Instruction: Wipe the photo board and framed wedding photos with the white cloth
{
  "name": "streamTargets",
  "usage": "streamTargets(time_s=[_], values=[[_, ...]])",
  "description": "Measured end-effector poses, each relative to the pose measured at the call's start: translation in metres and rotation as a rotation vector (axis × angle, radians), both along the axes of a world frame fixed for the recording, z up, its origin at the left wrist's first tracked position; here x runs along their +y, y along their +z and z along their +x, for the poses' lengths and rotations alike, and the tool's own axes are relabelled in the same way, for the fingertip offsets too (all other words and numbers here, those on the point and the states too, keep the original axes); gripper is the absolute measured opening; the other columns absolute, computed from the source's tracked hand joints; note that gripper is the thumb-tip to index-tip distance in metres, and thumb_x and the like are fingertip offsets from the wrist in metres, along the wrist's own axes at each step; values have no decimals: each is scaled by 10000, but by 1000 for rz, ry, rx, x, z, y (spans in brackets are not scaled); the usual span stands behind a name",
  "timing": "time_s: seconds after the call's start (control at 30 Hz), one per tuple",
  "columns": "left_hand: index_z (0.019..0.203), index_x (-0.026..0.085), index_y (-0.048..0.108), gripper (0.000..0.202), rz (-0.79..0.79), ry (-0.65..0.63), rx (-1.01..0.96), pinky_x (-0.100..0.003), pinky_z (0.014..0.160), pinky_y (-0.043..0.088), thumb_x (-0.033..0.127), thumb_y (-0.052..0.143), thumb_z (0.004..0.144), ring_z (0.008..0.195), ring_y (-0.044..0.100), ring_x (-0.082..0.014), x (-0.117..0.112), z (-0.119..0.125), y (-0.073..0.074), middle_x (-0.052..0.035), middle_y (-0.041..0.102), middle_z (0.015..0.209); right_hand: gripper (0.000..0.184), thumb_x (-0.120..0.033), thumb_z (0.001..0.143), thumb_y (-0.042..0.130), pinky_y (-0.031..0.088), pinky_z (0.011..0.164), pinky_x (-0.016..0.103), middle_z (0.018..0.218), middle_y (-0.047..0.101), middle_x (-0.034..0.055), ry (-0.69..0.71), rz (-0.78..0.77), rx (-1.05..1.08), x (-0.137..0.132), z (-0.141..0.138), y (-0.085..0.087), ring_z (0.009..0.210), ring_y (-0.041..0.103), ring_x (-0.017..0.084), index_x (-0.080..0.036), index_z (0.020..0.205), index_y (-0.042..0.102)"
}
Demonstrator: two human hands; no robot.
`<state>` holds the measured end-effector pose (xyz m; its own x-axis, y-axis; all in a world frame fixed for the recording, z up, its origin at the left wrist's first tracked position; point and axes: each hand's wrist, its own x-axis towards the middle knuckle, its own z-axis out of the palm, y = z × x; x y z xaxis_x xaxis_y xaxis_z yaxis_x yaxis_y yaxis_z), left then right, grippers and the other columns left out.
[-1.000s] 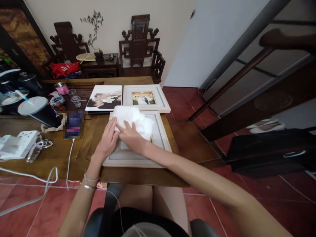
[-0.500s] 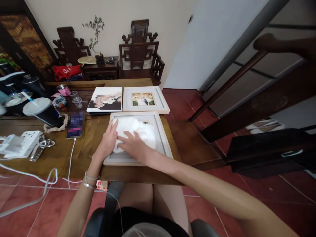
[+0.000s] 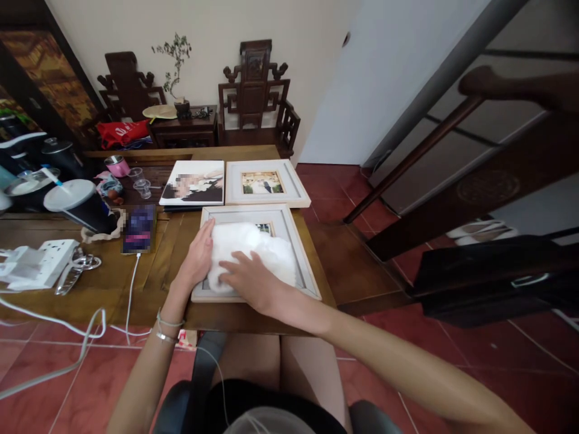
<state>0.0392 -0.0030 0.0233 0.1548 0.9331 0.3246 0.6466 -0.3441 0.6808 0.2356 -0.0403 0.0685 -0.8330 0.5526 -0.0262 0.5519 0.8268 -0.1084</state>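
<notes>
- Left hand (image 3: 198,256): fingers straight, open, over the frame (image 3: 284,218)'s left edge.
- Right hand (image 3: 253,282): fingers spread on the cloth (image 3: 277,254), which covers part of the frame.

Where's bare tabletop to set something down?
Roomiest: table between phone and left hand; narrow strip right of near frame. Crowded: left end, with lidded cup, power strip, hair clip; near frame, partly under white cloth and right hand.

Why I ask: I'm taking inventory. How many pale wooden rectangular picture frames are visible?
2: the near frame, beneath the fluffy white cloth; the far frame, beyond the near one.
</notes>
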Motion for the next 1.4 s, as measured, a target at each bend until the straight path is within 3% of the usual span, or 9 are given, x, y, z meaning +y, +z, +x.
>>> streamTargets(time_s=[0.17, 0.33, 0.53, 0.63, 0.73, 0.93, 1.13, 1.27, 1.4], values=[[1371, 145, 525, 489, -12, 59, 107, -474, 1197, 258, 402, 357, 990, 1444, 336, -253, 4, 5, -8, -139, 464, 1493, 385, 48, 771, 462, 456, 846, 415, 1129, 652, 93, 43, -197, 21, -15, 38, 39, 1047, 538, 252, -190, 1005, 654], [1283, 143, 607, 466, -23, 95, 5, -452, 1193, 284, 363, 319, 990, 1415, 392, -238, 3, 7, 0, -127, 568, 1402, 401, -19, 776, 521, 496, 826, 475, 1276, 617, 112, 36, -239, -110, -29, 7, 67, 1092, 539, 312, -197, 1113, 645], [1285, 137, 606, 515, -121, 128, -95, -423, 1193, 284, 428, 279, 1012, 1421, 383, -227, 1, 6, 8, -114, 540, 1434, 387, -98, 835, 504, 423, 947, 649, 1330, 579, 114, -108, -49, 21, -37, -35, 21, 1229, 448, 378, -232, 1183, 606], [1291, 133, 596, 522, -58, 106, -29, -428, 1197, 285, 421, 256, 1019, 1412, 397, -221, 1, 7, 4, -117, 571, 1400, 400, -79, 832, 495, 380, 989, 664, 1354, 563, 99, -92, -34, 57, -36, -25, 1, 1260, 428, 378, -228, 1188, 599], [1289, 125, 590, 500, 4, 70, 50, -440, 1201, 283, 395, 267, 1018, 1408, 402, -231, 1, 7, 1, -125, 587, 1378, 438, -46, 825, 483, 381, 1008, 614, 1335, 576, 92, -86, -63, 56, -38, 2, 0, 1263, 439, 346, -234, 1202, 602], [1284, 133, 580, 408, 63, 55, 131, -468, 1177, 320, 337, 396, 983, 1402, 410, -260, 1, 6, -4, -142, 580, 1381, 504, 56, 742, 442, 454, 917, 462, 1148, 665, 132, -187, -154, -44, -39, 60, 42, 1176, 517, 296, -189, 1121, 667], [1271, 129, 592, 387, 105, 75, 137, -484, 1172, 330, 280, 407, 966, 1391, 426, -259, 4, 5, -12, -147, 585, 1375, 487, 53, 760, 454, 485, 829, 467, 1214, 652, 147, -159, -246, -134, -36, 36, 79, 1112, 552, 325, -161, 1144, 664], [1293, 106, 581, 405, 91, 44, 158, -484, 1179, 320, 247, 398, 960, 1404, 405, -263, 4, 2, -10, -164, 563, 1395, 395, -12, 838, 470, 478, 856, 517, 1279, 626, 125, -74, -167, -30, -34, 5, 48, 1122, 546, 328, -205, 1130, 655], [1300, 100, 580, 413, 84, 20, 191, -494, 1174, 324, 266, 386, 975, 1407, 401, -270, 4, 0, -7, -172, 555, 1403, 374, -74, 891, 472, 392, 999, 590, 1395, 553, 75, -65, -37, 94, -37, 17, -1, 1291, 436, 337, -253, 1182, 624]])
